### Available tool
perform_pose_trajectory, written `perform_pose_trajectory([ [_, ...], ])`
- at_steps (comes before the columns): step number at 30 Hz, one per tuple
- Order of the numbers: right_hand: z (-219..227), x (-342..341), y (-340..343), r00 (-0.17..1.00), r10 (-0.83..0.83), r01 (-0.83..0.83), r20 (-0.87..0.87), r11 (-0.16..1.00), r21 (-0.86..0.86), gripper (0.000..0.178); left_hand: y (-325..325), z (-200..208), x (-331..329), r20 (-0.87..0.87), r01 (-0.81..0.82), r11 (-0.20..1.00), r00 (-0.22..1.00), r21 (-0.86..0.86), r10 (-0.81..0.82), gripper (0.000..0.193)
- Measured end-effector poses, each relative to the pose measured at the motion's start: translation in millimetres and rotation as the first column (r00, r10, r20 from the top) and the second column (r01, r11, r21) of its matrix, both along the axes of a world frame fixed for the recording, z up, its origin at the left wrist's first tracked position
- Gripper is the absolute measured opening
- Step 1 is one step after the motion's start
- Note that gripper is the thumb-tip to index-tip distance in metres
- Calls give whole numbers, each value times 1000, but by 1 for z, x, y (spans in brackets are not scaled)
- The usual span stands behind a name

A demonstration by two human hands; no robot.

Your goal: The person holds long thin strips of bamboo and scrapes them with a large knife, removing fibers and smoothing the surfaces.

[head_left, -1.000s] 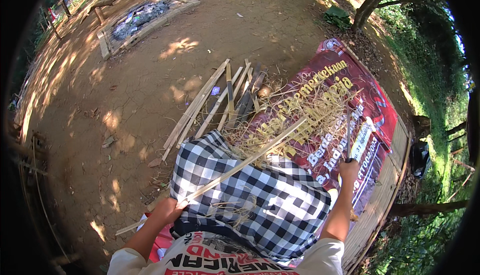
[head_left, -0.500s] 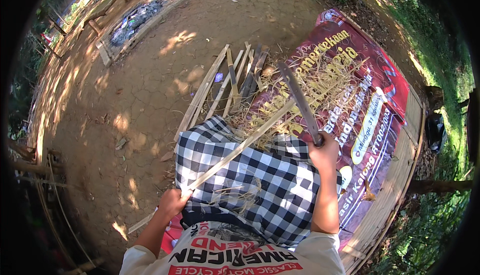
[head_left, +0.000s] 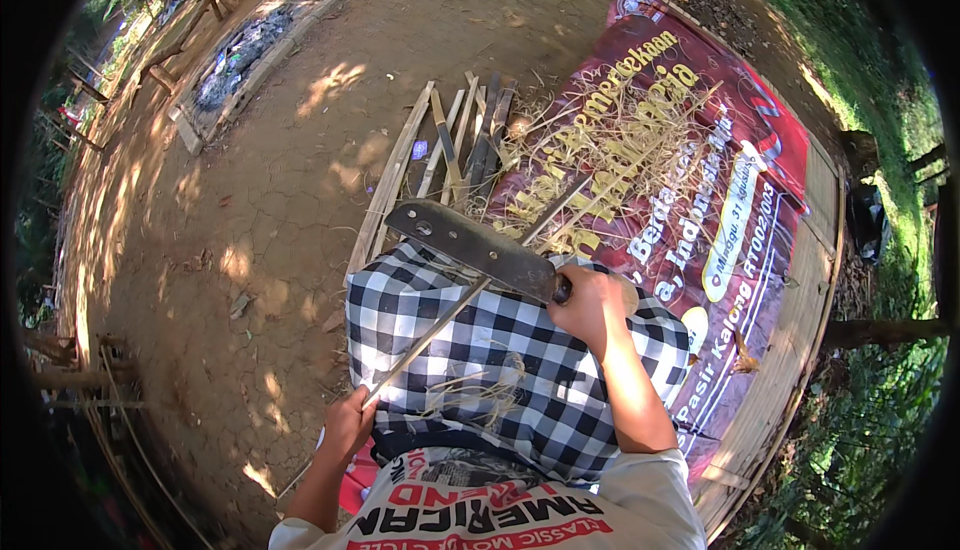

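My left hand point(head_left: 350, 420) is closed round the lower part of a long, thin bamboo strip point(head_left: 424, 340). The strip slants up and right across my lap, over a black-and-white checked cloth point(head_left: 520, 350). In my right hand point(head_left: 590, 305) is the handle of a machete point(head_left: 470, 248) with a broad dark blade and several holes in it. Its blade points left and lies across the strip, hiding a short length of it. Beyond the blade the strip's far end reaches over a heap of pale shavings point(head_left: 610, 170).
The shavings lie on a red printed banner point(head_left: 740, 260) spread over a bamboo platform point(head_left: 800, 320) at the right. Several split bamboo pieces point(head_left: 400, 170) rest ahead on the bare earth. A wood-framed ash pit point(head_left: 240, 60) is at the far left.
My right hand has moved left and slightly down, swinging the machete from pointing up and away to lying across the strip. The strip has rolled to show a narrower, darker side.
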State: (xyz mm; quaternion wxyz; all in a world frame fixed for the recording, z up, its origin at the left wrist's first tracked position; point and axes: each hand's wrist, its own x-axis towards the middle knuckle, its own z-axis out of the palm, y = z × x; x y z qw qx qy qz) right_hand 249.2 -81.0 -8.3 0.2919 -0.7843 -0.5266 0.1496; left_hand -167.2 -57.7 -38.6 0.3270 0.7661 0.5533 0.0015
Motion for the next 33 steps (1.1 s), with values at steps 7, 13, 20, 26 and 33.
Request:
perform_pose_trajectory([
  [7,-14,1,19,986,78,-52,145,983,-177,21,-2,-13,-1,-26,57,997,998,55,-56,16],
  [13,-50,21,23,972,162,-169,172,985,28,18,1,-21,-6,59,89,994,994,63,-93,13],
  [20,-62,48,30,938,207,-232,278,971,61,23,6,-5,1,79,87,996,993,0,-87,13],
  [26,-62,76,27,926,111,-140,361,989,54,23,12,4,12,52,41,996,998,-83,-36,23],
  [33,-28,192,-30,684,-638,718,355,674,-172,31,16,-9,-7,59,86,990,995,-109,-80,27],
])
